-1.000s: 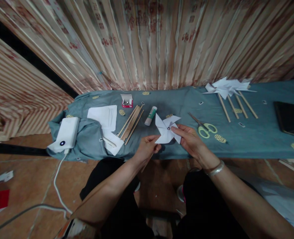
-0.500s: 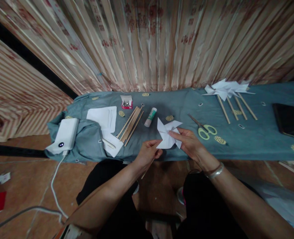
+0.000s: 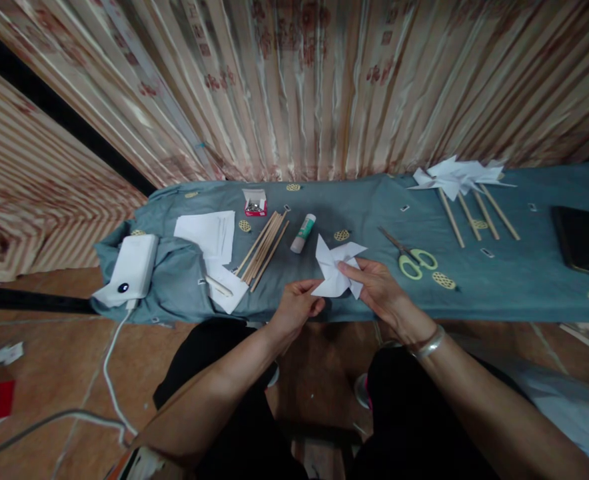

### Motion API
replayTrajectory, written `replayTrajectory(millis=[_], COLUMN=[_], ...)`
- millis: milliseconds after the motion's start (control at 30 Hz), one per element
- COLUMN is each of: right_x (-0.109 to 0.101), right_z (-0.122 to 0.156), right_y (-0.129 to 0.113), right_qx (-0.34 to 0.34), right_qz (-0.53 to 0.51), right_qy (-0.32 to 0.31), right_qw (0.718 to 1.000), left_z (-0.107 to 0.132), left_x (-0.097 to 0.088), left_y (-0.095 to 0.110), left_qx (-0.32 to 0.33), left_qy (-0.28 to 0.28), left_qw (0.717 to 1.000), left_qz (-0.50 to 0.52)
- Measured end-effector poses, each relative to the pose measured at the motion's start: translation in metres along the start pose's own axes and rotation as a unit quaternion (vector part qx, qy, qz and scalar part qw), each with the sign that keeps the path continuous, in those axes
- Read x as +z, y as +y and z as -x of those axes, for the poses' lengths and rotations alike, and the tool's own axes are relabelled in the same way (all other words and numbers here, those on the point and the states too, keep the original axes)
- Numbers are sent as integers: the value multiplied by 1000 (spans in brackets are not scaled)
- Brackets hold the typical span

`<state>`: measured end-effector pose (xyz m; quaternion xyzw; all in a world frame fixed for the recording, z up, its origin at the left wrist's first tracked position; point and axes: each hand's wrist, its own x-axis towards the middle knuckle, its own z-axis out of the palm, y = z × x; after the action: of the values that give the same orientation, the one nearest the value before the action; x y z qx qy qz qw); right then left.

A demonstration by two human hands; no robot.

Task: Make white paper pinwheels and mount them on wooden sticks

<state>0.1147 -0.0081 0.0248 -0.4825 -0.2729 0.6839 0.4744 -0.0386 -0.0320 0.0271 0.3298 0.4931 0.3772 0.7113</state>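
A white paper pinwheel (image 3: 334,270) is held between my two hands over the front edge of the cloth-covered surface. My right hand (image 3: 377,287) grips it from the right, thumb pressed near its centre. At the lower left blade, my left hand (image 3: 297,308) is closed in a pinch; its fingertips are partly hidden by the paper. Just beyond lies a glue stick (image 3: 303,233), with a bundle of thin wooden sticks (image 3: 264,250) to its left. Right of my hands rest scissors (image 3: 409,257) with green handles.
Finished pinwheels (image 3: 457,179) on sticks lie at the back right, near a dark phone (image 3: 584,239). Leftward are a small red box (image 3: 255,203) of metal pieces, white paper sheets (image 3: 207,233), a white pen-like object (image 3: 218,287) and a white power bank (image 3: 133,267) with a cable.
The view has shifted slightly. Both hands keep their hold on the pinwheel almost unmoved. The stick end that showed below my left hand is now barely visible.
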Motion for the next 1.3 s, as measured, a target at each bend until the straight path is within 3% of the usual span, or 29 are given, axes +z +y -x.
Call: replayTrajectory(millis=[1300], right_x=[8], right_z=[4], right_y=[-3], right_qx=[-22], right_qz=[24], right_qy=[11], right_qw=[999], left_z=[0], left_x=[1], left_y=[-1], left_qx=[24], left_qy=[-4], left_qw=[1000], left_qz=[7])
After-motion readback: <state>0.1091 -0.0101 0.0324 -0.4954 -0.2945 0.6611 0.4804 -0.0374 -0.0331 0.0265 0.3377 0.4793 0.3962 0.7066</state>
